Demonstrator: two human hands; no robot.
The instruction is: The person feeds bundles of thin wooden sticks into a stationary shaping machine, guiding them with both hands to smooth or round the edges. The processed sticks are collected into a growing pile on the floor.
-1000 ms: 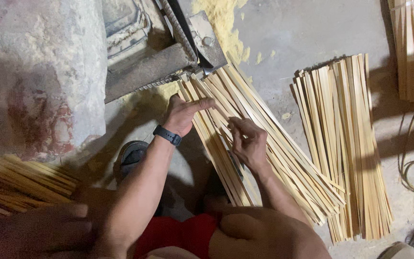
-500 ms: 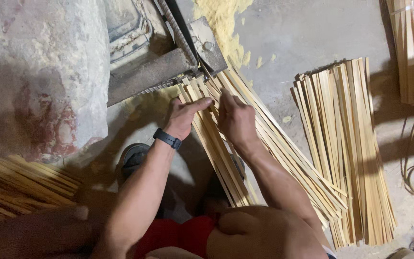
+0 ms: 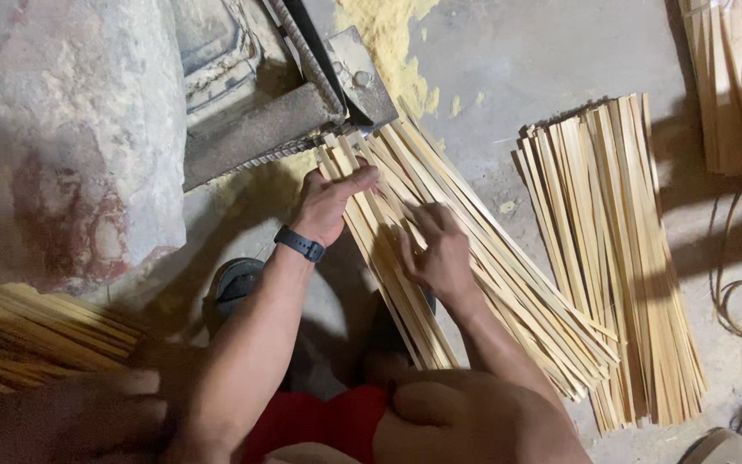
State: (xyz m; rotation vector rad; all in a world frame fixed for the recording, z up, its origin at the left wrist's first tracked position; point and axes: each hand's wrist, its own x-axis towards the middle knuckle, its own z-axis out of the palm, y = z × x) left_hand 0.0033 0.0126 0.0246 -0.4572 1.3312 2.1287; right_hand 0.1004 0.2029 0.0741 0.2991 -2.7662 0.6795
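Both hands rest on a fan of pale bamboo strips [image 3: 474, 275] lying on the concrete floor [image 3: 526, 60], their long axis running from the grey machine [image 3: 259, 129] at upper left down toward lower right. The left hand [image 3: 330, 204], a dark watch [image 3: 300, 244] on its wrist, lies near the machine end, fingers [image 3: 361, 178] spread flat and gripping nothing. The right hand [image 3: 440, 253] sits just beside it, further down the strips, fingers loosely curled over a few; whether it pinches any I cannot tell. A second strip pile [image 3: 620, 258] lies apart to the right.

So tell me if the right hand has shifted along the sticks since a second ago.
Yes. The right hand slid up the sticks toward the grey machine, then dropped back partway.
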